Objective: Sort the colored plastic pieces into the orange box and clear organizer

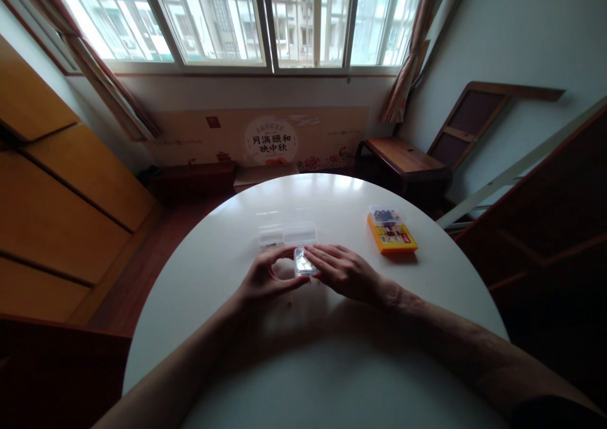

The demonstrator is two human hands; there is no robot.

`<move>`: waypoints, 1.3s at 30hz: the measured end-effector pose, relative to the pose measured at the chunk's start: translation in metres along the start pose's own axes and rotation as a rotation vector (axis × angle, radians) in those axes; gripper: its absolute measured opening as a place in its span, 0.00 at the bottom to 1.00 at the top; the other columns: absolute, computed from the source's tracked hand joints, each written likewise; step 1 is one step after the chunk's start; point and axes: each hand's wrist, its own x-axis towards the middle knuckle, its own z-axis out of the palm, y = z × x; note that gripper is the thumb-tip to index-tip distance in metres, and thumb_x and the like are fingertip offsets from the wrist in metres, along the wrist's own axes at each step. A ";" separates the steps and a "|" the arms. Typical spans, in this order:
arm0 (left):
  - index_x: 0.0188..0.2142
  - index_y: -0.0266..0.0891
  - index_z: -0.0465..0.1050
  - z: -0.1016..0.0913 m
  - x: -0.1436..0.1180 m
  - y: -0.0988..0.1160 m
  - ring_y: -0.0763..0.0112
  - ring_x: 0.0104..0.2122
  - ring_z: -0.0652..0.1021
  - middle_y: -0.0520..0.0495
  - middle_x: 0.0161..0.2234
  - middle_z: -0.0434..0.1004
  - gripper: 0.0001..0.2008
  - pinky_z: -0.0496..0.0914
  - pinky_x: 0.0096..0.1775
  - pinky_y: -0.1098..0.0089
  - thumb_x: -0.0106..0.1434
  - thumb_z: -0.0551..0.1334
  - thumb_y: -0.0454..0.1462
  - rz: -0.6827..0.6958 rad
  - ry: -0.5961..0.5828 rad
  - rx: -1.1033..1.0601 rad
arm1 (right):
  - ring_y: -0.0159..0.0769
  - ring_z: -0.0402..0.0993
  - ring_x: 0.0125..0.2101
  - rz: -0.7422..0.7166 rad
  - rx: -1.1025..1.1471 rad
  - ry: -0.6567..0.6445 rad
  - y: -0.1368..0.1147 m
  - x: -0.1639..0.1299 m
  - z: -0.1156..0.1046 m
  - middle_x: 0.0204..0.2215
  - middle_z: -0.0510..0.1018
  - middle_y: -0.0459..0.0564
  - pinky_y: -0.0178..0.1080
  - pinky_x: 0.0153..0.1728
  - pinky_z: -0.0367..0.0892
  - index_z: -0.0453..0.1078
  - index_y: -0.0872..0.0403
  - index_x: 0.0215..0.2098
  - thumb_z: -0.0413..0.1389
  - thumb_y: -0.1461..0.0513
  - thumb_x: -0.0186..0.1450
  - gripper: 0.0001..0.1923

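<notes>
Between my two hands, above the white table, is a small clear plastic box (302, 262) that catches the light. My left hand (265, 274) curves around its left side, fingertips at the far edge and thumb at the near edge. From the right, my right hand (348, 272) lays its fingers together over the box's top and right side, covering part of it. What the box contains is too small to make out. Just beyond my hands lies a clear plastic container (300, 233), partly hidden by my left fingers. A tiny yellowish piece (290, 303) lies on the tabletop nearer to me.
The round white table (227, 378) fills the middle. On its right side a clear case of dark pieces (385, 215) rests on an orange-yellow box (396, 236). Beyond the table stand a wooden chair (398, 154) and a window (213, 21); orange-brown cabinets (57, 195) are at left.
</notes>
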 end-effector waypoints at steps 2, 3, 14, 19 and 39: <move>0.58 0.39 0.83 0.001 0.000 0.001 0.54 0.51 0.87 0.41 0.52 0.88 0.26 0.81 0.55 0.58 0.62 0.79 0.43 -0.006 0.011 -0.007 | 0.52 0.80 0.64 0.010 -0.011 -0.018 -0.001 0.000 0.001 0.65 0.80 0.66 0.52 0.59 0.80 0.65 0.62 0.73 0.54 0.62 0.82 0.25; 0.58 0.39 0.83 0.001 0.000 0.002 0.54 0.51 0.87 0.41 0.53 0.88 0.26 0.81 0.55 0.57 0.63 0.79 0.42 -0.009 0.013 -0.010 | 0.53 0.79 0.64 0.012 -0.014 -0.024 -0.002 0.000 0.002 0.65 0.80 0.66 0.53 0.60 0.80 0.65 0.63 0.74 0.54 0.63 0.82 0.25; 0.57 0.40 0.82 0.001 0.000 0.001 0.55 0.47 0.87 0.42 0.49 0.89 0.26 0.81 0.54 0.58 0.62 0.79 0.44 0.015 0.030 0.096 | 0.53 0.82 0.61 0.041 0.079 0.071 -0.003 0.000 0.000 0.63 0.81 0.66 0.54 0.59 0.82 0.67 0.62 0.72 0.57 0.62 0.76 0.28; 0.57 0.40 0.83 0.002 0.000 0.001 0.56 0.46 0.87 0.42 0.48 0.89 0.26 0.81 0.53 0.58 0.63 0.79 0.45 0.016 0.033 0.077 | 0.52 0.83 0.61 0.008 0.026 0.099 -0.002 -0.002 0.003 0.62 0.82 0.66 0.51 0.59 0.83 0.67 0.64 0.72 0.55 0.65 0.72 0.30; 0.56 0.40 0.84 0.002 0.001 0.004 0.54 0.48 0.87 0.42 0.50 0.89 0.23 0.83 0.54 0.56 0.64 0.78 0.45 -0.036 0.014 -0.016 | 0.52 0.77 0.68 -0.008 0.019 0.006 -0.004 -0.006 0.007 0.65 0.78 0.71 0.53 0.66 0.79 0.58 0.67 0.77 0.51 0.70 0.76 0.32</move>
